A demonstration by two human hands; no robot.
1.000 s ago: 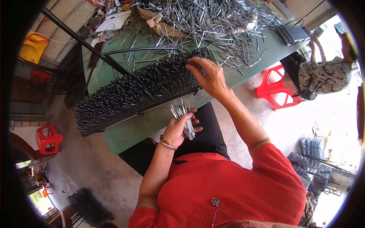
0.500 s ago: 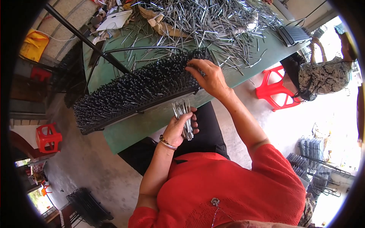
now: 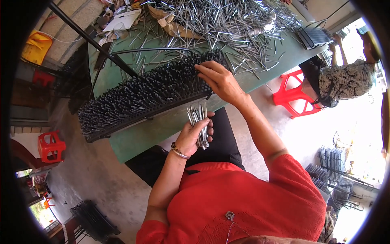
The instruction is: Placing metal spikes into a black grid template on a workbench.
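A bundle of thin silvery metal rods (image 3: 199,124) is gripped in my left hand (image 3: 195,136), held over my lap just off the table edge. My right hand (image 3: 221,81) is at the right end of a long black rack (image 3: 142,87) packed with upright dark-tipped rods. Its fingers are bent together over the rod tops, and whatever is between the fingertips is hidden. The rack lies at a slant along the near side of the green table (image 3: 128,144).
A large heap of loose metal rods (image 3: 227,24) covers the table's far side, with torn brown paper (image 3: 168,26) in it. A black pole (image 3: 93,42) slants over the rack. At right, a person (image 3: 345,83) is beside a red stool (image 3: 294,95). Wire racks (image 3: 335,166) stand lower right.
My right hand has shifted slightly left and up over the rack's rod tops. My left hand, with its bundle, has moved a little to the right.
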